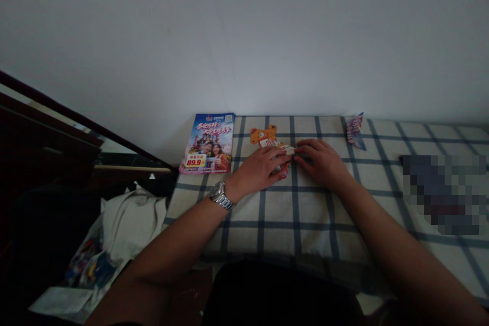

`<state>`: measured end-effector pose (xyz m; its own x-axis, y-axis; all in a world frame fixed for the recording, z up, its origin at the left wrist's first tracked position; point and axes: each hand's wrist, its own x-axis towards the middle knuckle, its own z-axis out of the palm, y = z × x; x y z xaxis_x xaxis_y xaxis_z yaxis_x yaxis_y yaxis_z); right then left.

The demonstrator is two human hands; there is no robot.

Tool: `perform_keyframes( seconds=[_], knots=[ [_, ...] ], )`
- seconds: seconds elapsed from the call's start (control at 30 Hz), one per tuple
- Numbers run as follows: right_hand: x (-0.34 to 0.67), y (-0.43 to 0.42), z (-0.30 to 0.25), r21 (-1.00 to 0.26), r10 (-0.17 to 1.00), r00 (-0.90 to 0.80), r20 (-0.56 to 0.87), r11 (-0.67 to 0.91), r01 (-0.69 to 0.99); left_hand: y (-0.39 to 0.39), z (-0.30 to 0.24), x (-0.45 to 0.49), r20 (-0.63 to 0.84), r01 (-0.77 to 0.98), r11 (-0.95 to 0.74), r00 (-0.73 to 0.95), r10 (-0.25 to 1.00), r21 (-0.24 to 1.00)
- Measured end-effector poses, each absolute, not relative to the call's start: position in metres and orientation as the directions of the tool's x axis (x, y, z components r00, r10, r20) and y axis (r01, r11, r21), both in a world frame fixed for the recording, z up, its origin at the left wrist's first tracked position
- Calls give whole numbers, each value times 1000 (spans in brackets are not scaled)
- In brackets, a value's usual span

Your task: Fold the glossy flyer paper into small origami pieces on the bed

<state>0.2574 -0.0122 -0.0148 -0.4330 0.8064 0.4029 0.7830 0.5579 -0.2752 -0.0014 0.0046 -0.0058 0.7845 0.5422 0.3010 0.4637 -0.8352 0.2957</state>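
Observation:
A small printed paper piece [286, 148], orange, white and red, lies on the checked cloth between my hands and looks folded. My left hand [260, 168], with a metal watch [220, 194] on its wrist, is closed over its left side and hides part of it. At its right edge, the fingertips of my right hand [321, 160] pinch the paper. A bear-shaped orange print [263, 134] shows just behind my left fingers; whether it belongs to the same piece, I cannot tell.
A flyer [208, 142] lies at the far left corner of the checked cloth [244, 214]. Against the wall [244, 35] a folded colourful paper [355, 131] stands up. At right is a blurred-out dark item [439, 193]. White bags [132, 219] sit below left, near a dark railing [76, 117].

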Motion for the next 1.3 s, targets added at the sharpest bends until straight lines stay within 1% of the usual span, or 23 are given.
perform_keyframes(
  seconds=[0.23,0.5,0.63,0.7,0.83,1.3],
  knots=[
    [258,-11,-15,-284,784,-452,424,590,756,1,-1,-1,332,514,-817,747,576,262],
    [251,-16,-12,-332,737,-520,431,666,668,3,-1,-3,334,520,-818,747,575,246],
    [252,-15,-11,-308,733,-522,437,667,679,3,-1,-2,322,542,-805,738,593,241],
    [253,-14,-10,-299,737,-537,411,665,684,3,-1,-2,313,547,-801,737,598,244],
    [255,-14,-8,-327,751,-545,373,656,680,3,-1,-3,314,537,-807,743,591,248],
    [255,-13,-10,-367,773,-521,361,632,683,3,-1,-3,299,542,-803,746,595,246]
  ],
)
